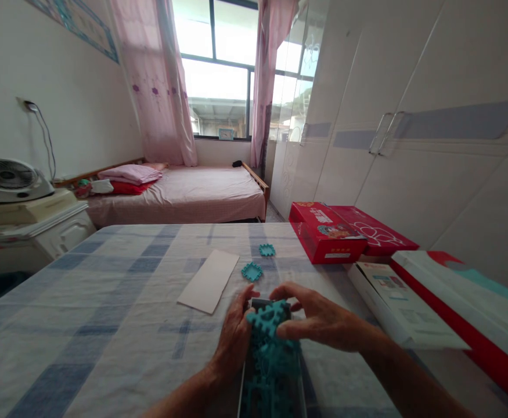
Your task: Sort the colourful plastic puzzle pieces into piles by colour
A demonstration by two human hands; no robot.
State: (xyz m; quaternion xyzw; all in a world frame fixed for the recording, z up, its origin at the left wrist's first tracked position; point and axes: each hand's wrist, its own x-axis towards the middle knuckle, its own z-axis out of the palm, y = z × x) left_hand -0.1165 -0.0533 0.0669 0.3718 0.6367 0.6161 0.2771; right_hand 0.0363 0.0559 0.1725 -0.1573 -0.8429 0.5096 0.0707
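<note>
A long, narrow, light-edged box [302, 386] stands on the table before me, heaped with teal plastic pieces [269, 348] that have notched, toothed edges. Along the box's left side lies my left hand [235, 331], its fingers round the far left corner and its thumb against the pieces. From the right, my right hand [319, 316] reaches over the far end, with thumb and fingers closed about a teal toothed piece [275, 313] on top of the heap. Beyond the box, a teal square frame [252, 271] and another teal frame [267, 250] lie flat.
A blank whitish card [209, 281] lies left of the frames on the checked tablecloth [105, 325]. Red boxes [327, 232], a white box [404, 305] and a red-and-white package [471, 296] line the table's right side. A bed [201, 194] stands beyond.
</note>
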